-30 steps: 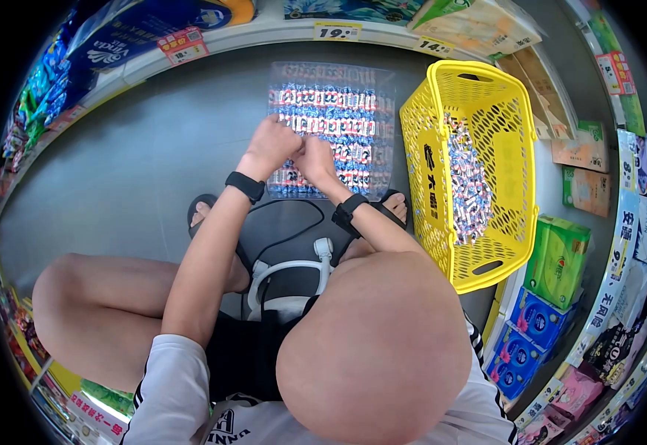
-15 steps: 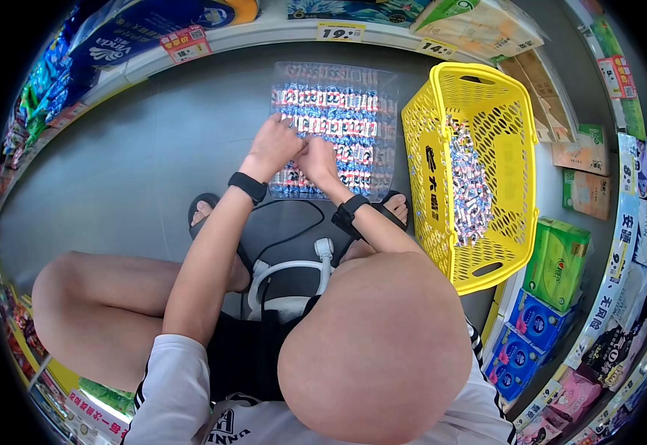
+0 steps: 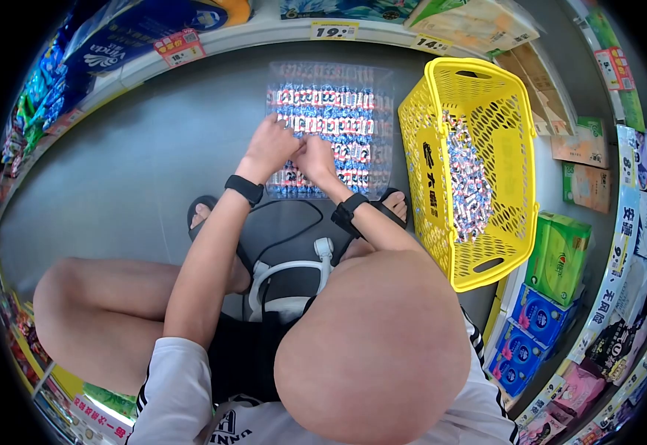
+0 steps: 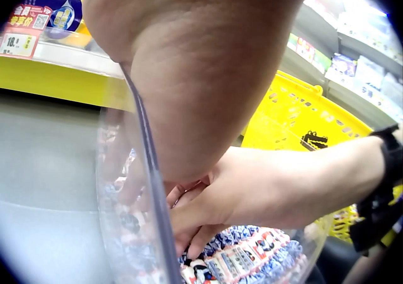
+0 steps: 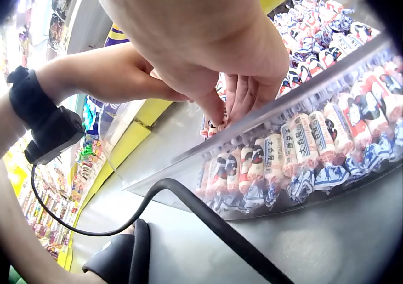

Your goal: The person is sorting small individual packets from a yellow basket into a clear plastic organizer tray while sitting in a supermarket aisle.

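**Mind the neat rows**

The candies [image 3: 338, 122] lie in tidy rows in the clear tray [image 3: 331, 72] on the floor, at 12 o'clock from you. More of them sit in the yellow basket [image 3: 431, 170] at 2 o'clock.

Here is what could go wrong. The heel of your left hand [image 3: 268, 144] sits right at the thin wall of the tray. If you lean on it, the wall may bend and the tray could slide or tip, and the rows would get mixed up. Your two hands are squeezed into one small spot, so one could bump the other and flick a candy out of line. The black cable [image 5: 208, 215] runs close to the near wall of the tray; a tug on it might push the tray.

Both hands meet low in the tray, near its 7 o'clock corner, wrists bent down. The fingers [image 5: 242, 98] of your right hand [image 3: 316, 159] are bunched, tips on the candies. I cannot tell if they pinch one or only push. Your left fingers are hidden, so I cannot tell there either.
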A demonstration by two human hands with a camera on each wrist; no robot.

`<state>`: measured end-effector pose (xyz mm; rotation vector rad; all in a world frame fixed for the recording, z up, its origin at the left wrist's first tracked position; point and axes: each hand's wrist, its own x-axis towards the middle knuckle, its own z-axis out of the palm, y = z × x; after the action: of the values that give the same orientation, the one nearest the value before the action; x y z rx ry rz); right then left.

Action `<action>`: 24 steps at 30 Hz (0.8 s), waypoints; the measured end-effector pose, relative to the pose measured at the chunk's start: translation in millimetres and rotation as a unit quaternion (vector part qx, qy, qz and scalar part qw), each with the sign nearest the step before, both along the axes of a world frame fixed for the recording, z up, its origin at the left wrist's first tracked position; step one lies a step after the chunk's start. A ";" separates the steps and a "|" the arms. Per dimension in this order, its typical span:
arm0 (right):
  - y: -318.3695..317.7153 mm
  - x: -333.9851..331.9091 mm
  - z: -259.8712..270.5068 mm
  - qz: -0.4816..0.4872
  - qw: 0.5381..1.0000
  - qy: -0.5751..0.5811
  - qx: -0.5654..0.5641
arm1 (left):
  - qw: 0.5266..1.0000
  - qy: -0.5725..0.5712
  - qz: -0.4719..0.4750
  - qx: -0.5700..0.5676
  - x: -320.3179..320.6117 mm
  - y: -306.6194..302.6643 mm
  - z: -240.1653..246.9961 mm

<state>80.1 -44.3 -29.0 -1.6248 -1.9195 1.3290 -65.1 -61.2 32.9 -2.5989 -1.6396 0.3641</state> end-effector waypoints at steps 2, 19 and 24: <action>2.9 1.2 9.5 0.011 1.000 -0.009 -0.001 | 1.000 -0.009 0.008 -0.012 0.0 2.5 2.2; 40.2 93.9 144.1 0.281 0.932 -0.164 0.161 | 0.938 -0.341 0.032 -0.043 47.4 33.8 86.5; 37.4 135.4 182.9 0.211 0.932 -0.184 0.228 | 0.914 -0.404 -0.036 -0.001 96.4 40.6 116.7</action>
<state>215.5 -6.9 153.9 -1.3343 -2.6685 0.6287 31.2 -20.6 149.6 -2.9921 -1.6616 -0.8314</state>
